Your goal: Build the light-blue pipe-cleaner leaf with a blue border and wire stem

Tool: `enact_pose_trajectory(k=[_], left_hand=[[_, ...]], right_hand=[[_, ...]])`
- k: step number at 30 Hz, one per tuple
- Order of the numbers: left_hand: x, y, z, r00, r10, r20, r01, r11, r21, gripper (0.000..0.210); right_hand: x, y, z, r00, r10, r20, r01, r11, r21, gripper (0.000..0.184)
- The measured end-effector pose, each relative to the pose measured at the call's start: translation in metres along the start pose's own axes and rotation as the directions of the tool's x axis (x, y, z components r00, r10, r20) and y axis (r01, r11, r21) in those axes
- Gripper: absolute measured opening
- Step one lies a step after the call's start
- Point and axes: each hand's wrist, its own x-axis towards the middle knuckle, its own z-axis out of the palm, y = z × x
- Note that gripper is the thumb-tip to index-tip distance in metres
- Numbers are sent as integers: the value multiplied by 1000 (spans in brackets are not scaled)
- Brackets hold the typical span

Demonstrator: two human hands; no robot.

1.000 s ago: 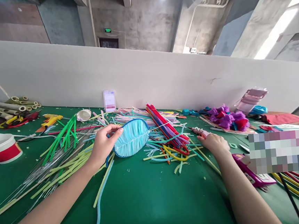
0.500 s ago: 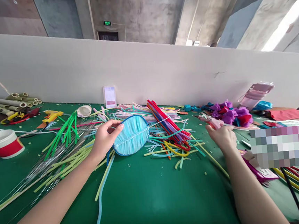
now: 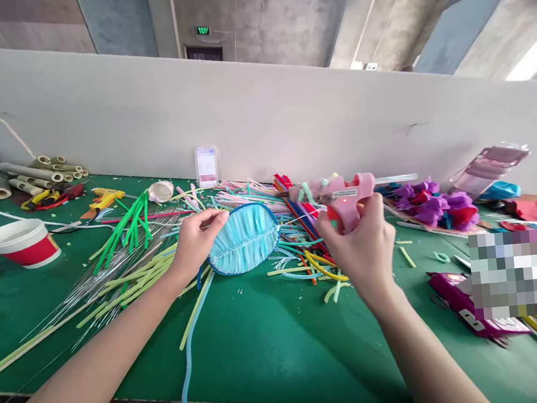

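Between thumb and fingers, my left hand (image 3: 201,239) pinches the left edge of a light blue leaf shape (image 3: 246,240) with a dark blue rim and a pale midrib. A thin wire sticks out of the leaf's right end. My right hand (image 3: 364,243) is wrapped round the handle of a pink hot glue gun (image 3: 343,196). Its nozzle points left, above and to the right of the leaf, apart from it. A clear glue stick pokes out of the gun's back. Behind the leaf lies a bundle of red, purple and orange pipe cleaners (image 3: 300,214).
Green and pale yellow pipe cleaners (image 3: 135,288) and thin wires lie on the left. A paper cup (image 3: 22,242), a yellow glue gun (image 3: 106,198) and bamboo pieces (image 3: 50,173) stand farther left. Purple flowers (image 3: 431,206) and a magenta box (image 3: 470,303) are on the right.
My right hand has lifted the pink glue gun off the right side of the table and brought it left, close to the leaf. My left hand still holds the leaf; the view has shifted slightly.
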Motion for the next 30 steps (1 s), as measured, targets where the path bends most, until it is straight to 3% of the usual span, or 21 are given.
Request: enact_pose_trajectory(k=[4,9,19,25,30], left_hand=[[-2,2,0,992,-121,17,122,979,-165,34],[-9,12,0,984,-162,74,174,959,-222,33],[-15,18,2,993,-111,42,115,984,-137,33],[-17,22,-2,990,-63,128,71,996,-57,27],[-19,19,-2,988,-71,137,80,995,-66,23]], right_hand=[[-22,-10,17,994,-74,80,76,997,-23,35],[-36,-6,29,980,-147,131,157,985,-73,54],[-44,-10,30,974,-187,128,199,976,-92,53],[-42,-8,31,973,-226,37,229,968,-104,50],[-44,-7,33,967,-251,45,255,959,-125,50]])
